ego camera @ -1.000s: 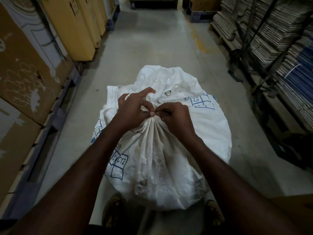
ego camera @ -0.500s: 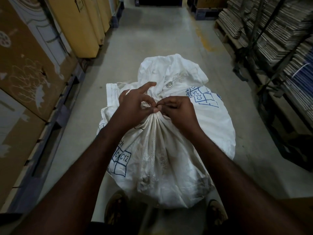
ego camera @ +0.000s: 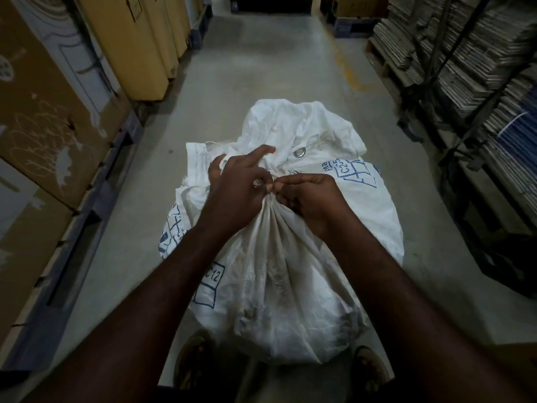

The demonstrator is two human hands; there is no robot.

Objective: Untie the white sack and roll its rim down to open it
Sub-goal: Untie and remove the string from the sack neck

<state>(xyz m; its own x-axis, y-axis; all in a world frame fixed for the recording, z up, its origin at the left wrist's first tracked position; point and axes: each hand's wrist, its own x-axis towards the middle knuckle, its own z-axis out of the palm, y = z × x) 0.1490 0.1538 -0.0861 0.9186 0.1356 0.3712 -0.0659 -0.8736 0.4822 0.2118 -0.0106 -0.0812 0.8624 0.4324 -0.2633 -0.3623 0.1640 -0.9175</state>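
A full white sack with blue printed boxes stands on the concrete floor in front of me. Its neck is gathered tight into a knot near the top. My left hand pinches the tie at the knot with thumb and finger, its index finger pointing up. My right hand pinches the tie from the other side, fingertips meeting the left hand's. Beyond the knot the loose rim flops away from me, with a metal eyelet showing.
Tall cardboard cartons on pallets line the left of the aisle. Racks of stacked flat cardboard stand along the right. The concrete floor runs ahead. My two feet are at the sack's base.
Both hands stay at the knot, working the tie with small finger moves. The view has shifted slightly, so the sack sits a little higher in the frame.
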